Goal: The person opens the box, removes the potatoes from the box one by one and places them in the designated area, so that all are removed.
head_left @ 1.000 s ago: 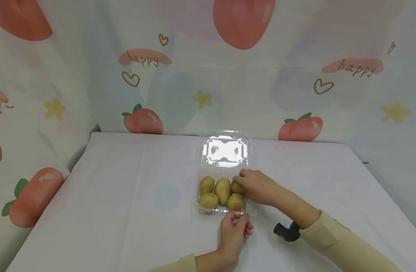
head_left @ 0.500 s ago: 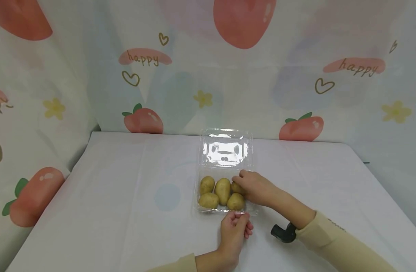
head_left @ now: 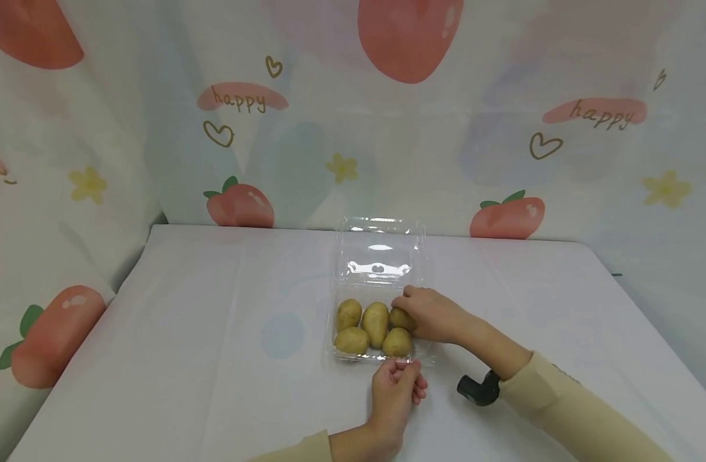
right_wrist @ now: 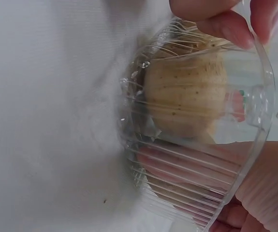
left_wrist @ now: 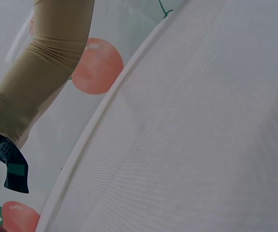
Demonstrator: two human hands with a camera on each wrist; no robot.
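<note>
A clear plastic clamshell container (head_left: 347, 358) stands in the middle of the head view with its lid (head_left: 380, 256) raised at the back. Several yellow-brown potatoes (head_left: 375, 325) lie in its tray. My left hand (head_left: 392, 394) pinches the tray's front rim; the right wrist view shows its fingertips (right_wrist: 235, 31) on that rim. From the right, my right hand (head_left: 430, 316) reaches into the tray and grips the back-right potato (head_left: 400, 319), partly covered by its fingers. Through the ribbed wall in the right wrist view, a potato (right_wrist: 184, 92) and my right fingers (right_wrist: 192, 162) appear.
A white cloth covers the table (head_left: 174, 359). Behind it hangs a printed curtain (head_left: 411, 141) close to the lid. A black wrist device (head_left: 480, 389) sits under my right forearm. In the left wrist view, my right sleeve (left_wrist: 47, 63) crosses the upper left.
The lid has tilted slightly, and its bright glare has shrunk. My right forearm has shifted a little leftward. Both hands keep their holds, and the potatoes stay in place.
</note>
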